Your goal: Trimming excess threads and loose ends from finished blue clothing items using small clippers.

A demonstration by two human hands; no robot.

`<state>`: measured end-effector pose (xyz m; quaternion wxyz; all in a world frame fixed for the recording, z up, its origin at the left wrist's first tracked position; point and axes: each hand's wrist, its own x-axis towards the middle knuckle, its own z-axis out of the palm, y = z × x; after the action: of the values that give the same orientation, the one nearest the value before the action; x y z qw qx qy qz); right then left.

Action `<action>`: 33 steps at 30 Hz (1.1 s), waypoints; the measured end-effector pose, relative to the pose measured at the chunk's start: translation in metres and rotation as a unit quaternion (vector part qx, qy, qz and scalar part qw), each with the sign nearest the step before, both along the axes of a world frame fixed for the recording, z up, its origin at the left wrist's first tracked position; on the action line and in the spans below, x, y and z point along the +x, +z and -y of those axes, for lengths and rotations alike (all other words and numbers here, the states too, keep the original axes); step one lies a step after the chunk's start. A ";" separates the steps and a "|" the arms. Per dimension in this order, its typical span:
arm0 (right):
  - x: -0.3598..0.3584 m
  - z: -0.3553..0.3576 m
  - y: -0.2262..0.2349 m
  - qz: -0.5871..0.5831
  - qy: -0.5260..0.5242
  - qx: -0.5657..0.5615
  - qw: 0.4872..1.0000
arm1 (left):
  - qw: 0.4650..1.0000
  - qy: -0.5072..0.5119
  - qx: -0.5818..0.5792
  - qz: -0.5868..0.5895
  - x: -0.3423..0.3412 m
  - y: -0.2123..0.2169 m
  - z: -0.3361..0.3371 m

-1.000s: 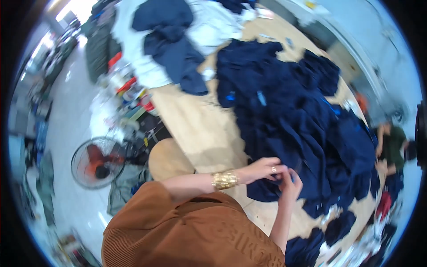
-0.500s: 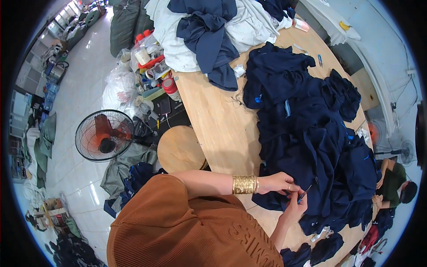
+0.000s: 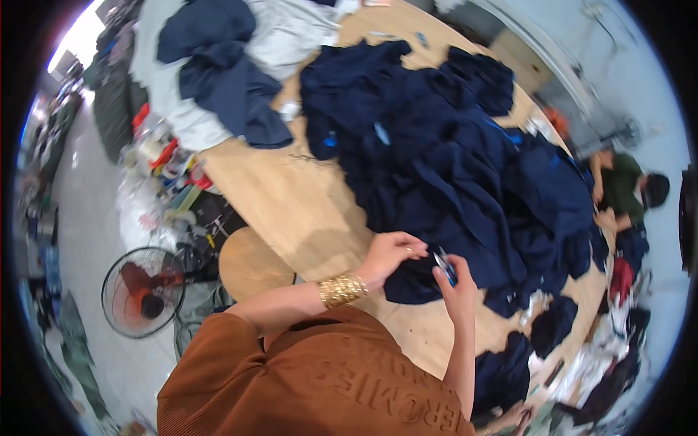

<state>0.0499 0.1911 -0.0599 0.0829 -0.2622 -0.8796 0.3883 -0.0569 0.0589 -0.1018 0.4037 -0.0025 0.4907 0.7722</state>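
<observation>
garment pile [image 3: 451, 167] on desk [image 3: 291, 203], both hands at its near edge, fan [image 3: 142, 291] on floor left of desk, stool [image 3: 251, 263] between

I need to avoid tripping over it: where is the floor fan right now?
In the head view the floor fan stands low on the left, beside the round wooden stool and left of the wooden table.

Small blue tool [image 3: 445, 266] in right hand [image 3: 456, 285] too small to identify.

Garment workshop, navy garments [image 3: 465, 167] heaped on wooden table [image 3: 291, 196]
</observation>
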 end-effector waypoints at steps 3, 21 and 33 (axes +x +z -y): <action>-0.004 -0.015 0.004 0.057 0.011 -0.042 0.997 | 0.999 -0.021 -0.015 -0.018 0.000 -0.004 0.001; -0.027 -0.038 0.002 0.164 0.095 -0.255 0.948 | 0.994 -0.080 -0.021 -0.071 -0.002 -0.003 0.005; -0.039 -0.036 0.026 0.181 0.149 -0.107 0.966 | 0.995 -0.065 -0.009 -0.071 0.001 -0.005 0.006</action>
<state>0.0110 0.2272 -0.0334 -0.1655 -0.2016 -0.8622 0.4343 -0.0561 0.0524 -0.1072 0.4173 0.0804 0.5241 0.7381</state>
